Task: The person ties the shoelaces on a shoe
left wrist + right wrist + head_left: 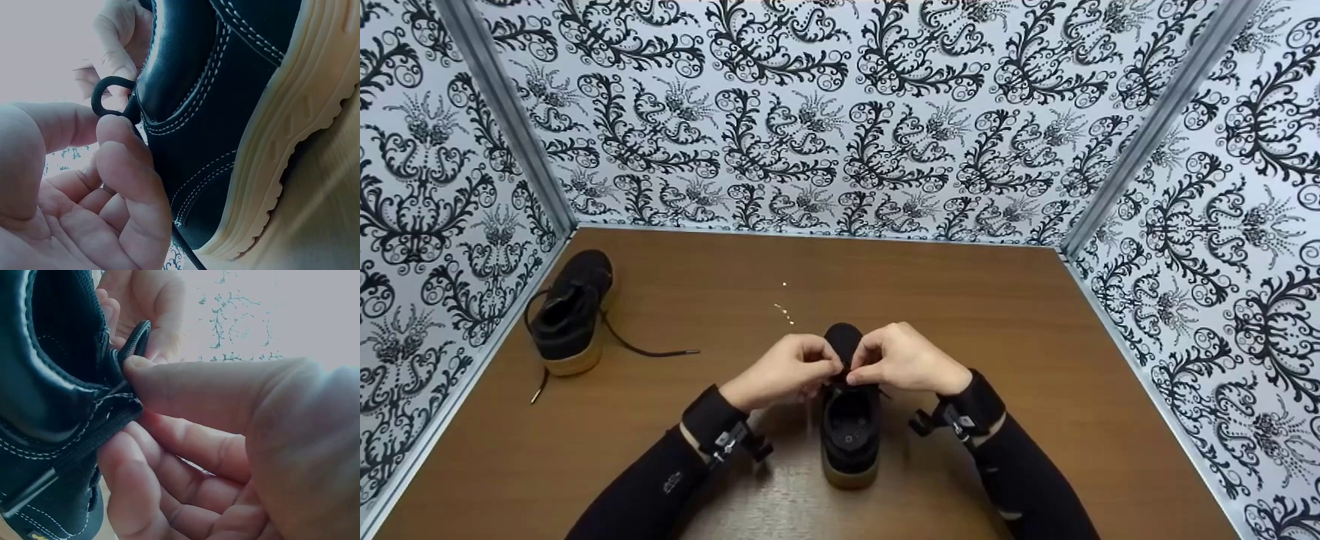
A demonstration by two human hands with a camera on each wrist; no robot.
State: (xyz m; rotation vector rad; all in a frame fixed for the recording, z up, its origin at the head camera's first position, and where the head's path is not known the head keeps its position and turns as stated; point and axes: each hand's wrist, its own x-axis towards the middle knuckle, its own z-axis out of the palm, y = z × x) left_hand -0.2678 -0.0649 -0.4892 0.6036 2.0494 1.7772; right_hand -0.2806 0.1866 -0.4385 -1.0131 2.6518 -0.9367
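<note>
A black shoe (850,471) with a tan sole stands on the table, toe pointing away. Over its lacing, my left hand (789,369) and right hand (911,361) meet with fingertips close together. In the left wrist view, a small loop of black shoelace (100,90) rises at the left hand's thumb and finger, which pinch it at its base. My right thumb (169,385) presses the lace against the fingers beside the same loop. One lace end with a dark tip (35,490) hangs along the shoe's side. Fingers partly hide the knot area.
A second black shoe (566,334) stands at the table's left side, its laces (649,352) loose and trailing on the wood. Small pale specks (784,311) lie beyond the near shoe. Patterned panels (810,150) enclose the back and both sides of the table.
</note>
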